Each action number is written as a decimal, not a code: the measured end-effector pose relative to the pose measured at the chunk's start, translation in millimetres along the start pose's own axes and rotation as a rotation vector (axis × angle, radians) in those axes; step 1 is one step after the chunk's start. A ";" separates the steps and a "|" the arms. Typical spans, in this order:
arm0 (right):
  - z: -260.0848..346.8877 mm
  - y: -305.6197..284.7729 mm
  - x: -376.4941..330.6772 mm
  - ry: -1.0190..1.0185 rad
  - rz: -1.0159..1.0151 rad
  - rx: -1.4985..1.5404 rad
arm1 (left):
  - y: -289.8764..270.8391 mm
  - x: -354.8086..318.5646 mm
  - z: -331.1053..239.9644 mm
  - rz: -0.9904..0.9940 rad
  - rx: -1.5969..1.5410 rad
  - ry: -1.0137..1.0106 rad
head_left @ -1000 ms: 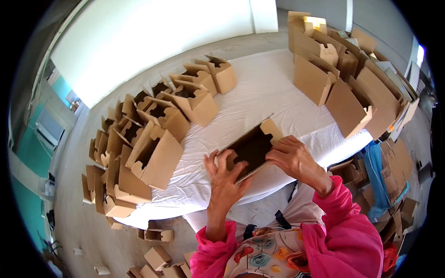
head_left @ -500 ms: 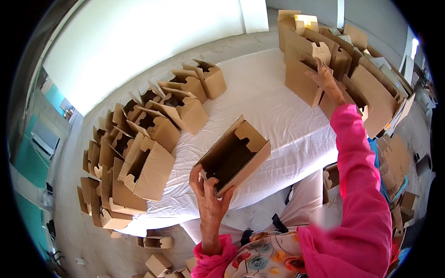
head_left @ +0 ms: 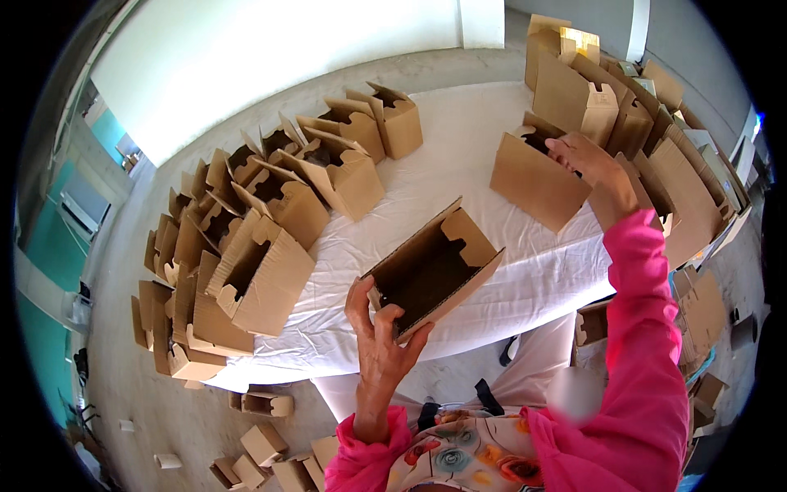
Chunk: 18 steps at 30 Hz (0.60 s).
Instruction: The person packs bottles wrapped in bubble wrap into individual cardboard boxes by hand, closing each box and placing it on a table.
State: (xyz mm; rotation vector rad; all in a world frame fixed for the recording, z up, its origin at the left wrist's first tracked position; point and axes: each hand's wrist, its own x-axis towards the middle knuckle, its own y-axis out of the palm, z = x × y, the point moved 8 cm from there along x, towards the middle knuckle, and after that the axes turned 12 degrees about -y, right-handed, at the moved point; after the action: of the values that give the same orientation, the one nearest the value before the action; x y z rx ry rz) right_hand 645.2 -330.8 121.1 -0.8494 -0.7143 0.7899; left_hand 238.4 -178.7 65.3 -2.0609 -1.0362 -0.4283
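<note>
My left hand (head_left: 383, 348) grips the near end of an open-topped brown cardboard box (head_left: 469, 282), fingers hooked over its rim and thumb on the outside. The box is tilted above the front of the table, and its dark inside looks bare. To the right, my right hand (head_left: 592, 164) has its fingers closed on the upper edge of a second open cardboard box (head_left: 537, 180). That box stands apart from the packed row at the right; part of its rim is hidden behind my fingers.
Rows of open cardboard boxes (head_left: 348, 180) fill the left side of the white-covered table (head_left: 451, 135). More boxes and flattened cardboard (head_left: 566, 90) crowd the right end. Small cartons (head_left: 264, 443) lie on the floor at lower left. A white wall (head_left: 311, 57) rises behind.
My right hand has closed on a box at the right row and drawn it leftward, out from the others. My left hand still holds its box in nearly the same pose. The view has shifted slightly.
</note>
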 end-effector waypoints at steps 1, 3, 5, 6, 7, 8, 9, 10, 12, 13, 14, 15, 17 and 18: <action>4.1 3.1 9.5 -0.015 0.018 0.043 | 1.0 -1.7 2.7 -0.002 -0.021 -0.009; -30.2 15.1 36.2 -0.119 0.263 -0.227 | 6.0 2.6 -3.9 0.011 -0.029 -0.002; -41.5 35.8 50.8 -0.217 0.336 -0.324 | 5.3 2.5 -5.4 -0.005 -0.029 -0.003; -39.2 41.6 50.6 -0.245 0.276 -0.288 | 5.2 1.8 -4.8 -0.014 -0.039 0.002; -37.1 47.1 49.0 -0.274 0.220 -0.253 | 4.8 1.0 -5.2 -0.022 -0.050 0.008; -46.4 51.1 50.2 -0.265 0.181 -0.187 | 5.1 1.8 -9.8 -0.021 -0.020 0.016; -54.3 61.6 51.7 -0.276 0.156 -0.128 | 3.5 1.5 -11.6 -0.028 -0.003 0.028; -66.9 70.5 53.8 -0.233 0.155 -0.002 | 1.8 1.4 -13.1 -0.033 0.013 0.040; -72.5 79.6 49.4 -0.121 0.178 0.230 | 3.3 0.2 -12.6 -0.039 0.010 0.049; -65.8 89.3 39.7 -0.227 0.308 0.049 | 3.3 0.7 -11.5 -0.037 0.014 0.041; -52.7 91.3 34.1 -0.166 0.229 -0.013 | 3.7 1.1 -10.7 -0.038 0.017 0.031; -40.4 93.8 28.0 -0.110 0.148 -0.072 | 3.5 1.6 -10.2 -0.040 0.024 0.021; -41.6 92.7 24.1 0.026 0.060 -0.002 | 3.1 2.5 -10.2 -0.049 0.012 0.027; -47.7 94.9 23.4 0.111 0.053 0.127 | 3.5 2.7 -10.7 -0.053 0.004 0.030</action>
State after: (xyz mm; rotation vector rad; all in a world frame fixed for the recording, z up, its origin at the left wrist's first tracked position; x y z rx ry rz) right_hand 666.1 -288.7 23.0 -0.7930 -0.5392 0.8203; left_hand 243.3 -186.7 72.0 -2.0211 -1.0748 -0.4828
